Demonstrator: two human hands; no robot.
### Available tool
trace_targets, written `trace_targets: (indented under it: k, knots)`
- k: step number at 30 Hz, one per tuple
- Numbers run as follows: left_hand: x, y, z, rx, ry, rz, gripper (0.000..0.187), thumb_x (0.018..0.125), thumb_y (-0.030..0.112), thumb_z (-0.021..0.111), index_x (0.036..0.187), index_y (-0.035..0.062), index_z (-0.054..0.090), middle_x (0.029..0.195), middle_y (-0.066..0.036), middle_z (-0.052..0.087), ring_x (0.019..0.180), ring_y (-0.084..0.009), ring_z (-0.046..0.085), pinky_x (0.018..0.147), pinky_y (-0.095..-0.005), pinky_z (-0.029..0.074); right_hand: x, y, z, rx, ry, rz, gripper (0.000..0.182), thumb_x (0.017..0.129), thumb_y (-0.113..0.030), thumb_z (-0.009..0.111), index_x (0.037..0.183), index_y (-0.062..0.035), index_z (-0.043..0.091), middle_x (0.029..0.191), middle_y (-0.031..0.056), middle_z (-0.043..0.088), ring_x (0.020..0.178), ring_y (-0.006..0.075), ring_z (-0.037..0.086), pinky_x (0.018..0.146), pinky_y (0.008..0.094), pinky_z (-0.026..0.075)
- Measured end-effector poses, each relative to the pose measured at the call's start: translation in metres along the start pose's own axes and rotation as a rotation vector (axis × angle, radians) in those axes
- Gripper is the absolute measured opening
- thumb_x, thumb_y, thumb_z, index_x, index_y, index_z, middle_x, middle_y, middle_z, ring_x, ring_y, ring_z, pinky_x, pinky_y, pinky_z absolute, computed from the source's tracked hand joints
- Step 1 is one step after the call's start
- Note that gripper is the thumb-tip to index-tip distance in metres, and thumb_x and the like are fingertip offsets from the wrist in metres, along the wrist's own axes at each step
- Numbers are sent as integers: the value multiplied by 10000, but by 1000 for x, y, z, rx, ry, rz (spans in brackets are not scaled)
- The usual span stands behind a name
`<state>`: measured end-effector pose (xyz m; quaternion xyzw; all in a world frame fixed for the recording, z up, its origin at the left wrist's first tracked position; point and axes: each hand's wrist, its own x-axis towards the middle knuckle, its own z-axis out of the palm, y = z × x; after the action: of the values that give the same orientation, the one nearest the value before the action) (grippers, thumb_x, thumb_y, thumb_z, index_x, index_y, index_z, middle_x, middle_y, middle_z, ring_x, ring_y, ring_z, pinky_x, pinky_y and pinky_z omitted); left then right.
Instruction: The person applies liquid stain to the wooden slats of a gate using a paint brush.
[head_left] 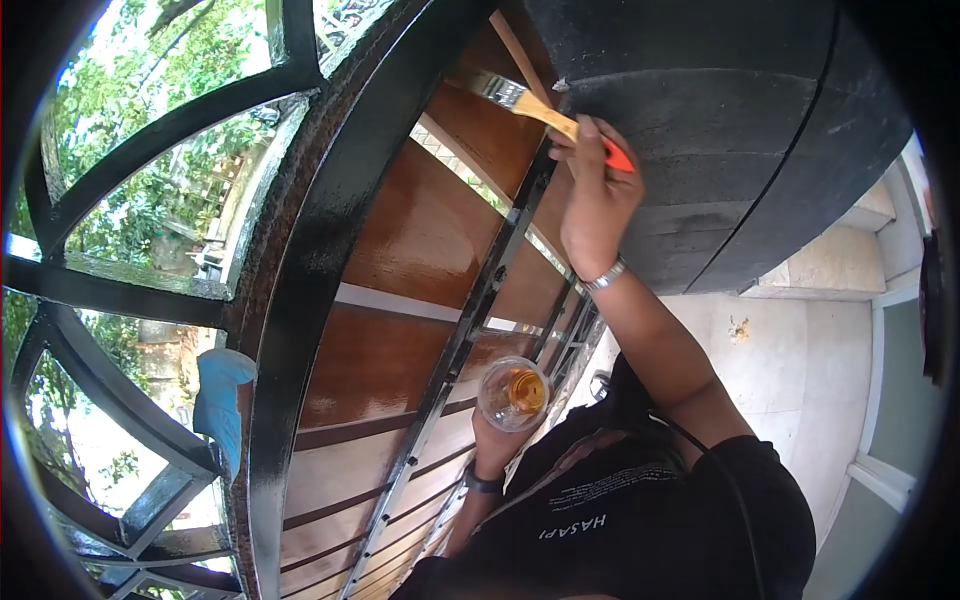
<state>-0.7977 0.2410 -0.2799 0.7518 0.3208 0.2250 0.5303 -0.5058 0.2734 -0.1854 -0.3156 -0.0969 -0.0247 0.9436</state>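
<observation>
My right hand, with a metal-banded watch at the wrist, is closed around the wooden handle of a paintbrush. The handle ends in an orange-red tip, and the bristles are at a brown wooden panel near the top. Lower down, my left hand grips a clear plastic cup from below, its fingers partly hidden. Amber liquid lies in the cup. Beside the hands, glossy brown panels run in a row, with paler panels further down.
A black metal frame with curved bars borders the panels on the left, and a blue sheet-like piece hangs on it. A dark curved surface is beside my right hand. Pale floor and a step lie to the right.
</observation>
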Motion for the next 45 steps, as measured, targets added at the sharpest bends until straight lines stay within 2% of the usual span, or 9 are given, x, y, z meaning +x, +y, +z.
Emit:
trace_targets:
  k: [11, 17, 19, 23, 30, 34, 40, 42, 45]
  knots:
    - [0, -10, -1, -69, 10, 7, 794, 623, 87, 876, 1309, 2, 485, 1275, -137, 561, 1178, -236, 568, 1023, -380, 465, -15, 52, -74, -285, 151, -3, 269, 943, -188, 653, 1045, 58, 615, 914, 128, 686, 797, 155, 686, 696, 249, 542]
    - [0, -5, 6, -99, 21, -2, 768, 621, 104, 885, 1284, 4, 510, 1253, -132, 577, 1172, -231, 570, 1017, -375, 467, -16, 25, -26, -308, 55, -123, 251, 951, -172, 640, 1078, 42, 608, 924, 120, 684, 792, 139, 678, 707, 252, 552]
    - [1, -1, 5, -77, 13, 11, 762, 620, 105, 885, 1278, 5, 515, 1247, -129, 580, 1166, -228, 571, 1016, -373, 468, -11, 4, -1, -123, -46, -123, 241, 953, -157, 634, 1080, 47, 607, 940, 124, 686, 778, 136, 677, 708, 254, 555]
    - [1, -5, 4, -30, 16, 39, 744, 619, 100, 882, 1264, 6, 523, 1235, -123, 588, 1149, -221, 577, 1013, -370, 469, -3, 2, 10, -6, -29, -119, 237, 958, -157, 627, 1076, 47, 608, 905, 120, 691, 757, 138, 677, 711, 252, 553]
    - [0, -7, 8, -85, 35, -3, 743, 625, 92, 873, 1273, 3, 522, 1238, -125, 588, 1182, -222, 559, 1013, -373, 466, -11, 60, -55, -225, 157, -21, 270, 954, -201, 639, 1062, 45, 615, 887, 119, 690, 765, 137, 675, 711, 249, 538]
    - [3, -7, 8, -56, 16, 18, 760, 632, 113, 880, 1287, -5, 515, 1247, -125, 585, 1197, -220, 550, 1011, -367, 462, -20, 57, -71, -250, 194, -4, 282, 952, -214, 645, 1068, 41, 614, 892, 112, 687, 780, 133, 674, 715, 245, 531]
    - [8, -3, 16, -23, -29, 31, 774, 633, 124, 885, 1296, -8, 508, 1255, -126, 584, 1186, -222, 558, 1015, -365, 459, -3, 22, -7, -255, 96, -35, 274, 966, -177, 616, 1083, 70, 598, 912, 141, 689, 782, 154, 681, 719, 268, 557]
    - [6, -6, 17, -29, -25, 28, 770, 631, 115, 882, 1294, -8, 509, 1255, -126, 585, 1183, -224, 561, 1015, -367, 459, 5, 11, 16, -102, 41, -187, 269, 971, -173, 606, 1091, 67, 595, 916, 152, 692, 780, 165, 688, 714, 265, 555]
    - [4, -9, 17, 27, -27, 19, 770, 628, 86, 872, 1298, -2, 504, 1265, -128, 577, 1186, -228, 562, 1018, -368, 460, 7, 3, 32, 29, 56, -190, 248, 976, -161, 596, 1077, 65, 605, 900, 155, 693, 775, 165, 689, 716, 259, 547]
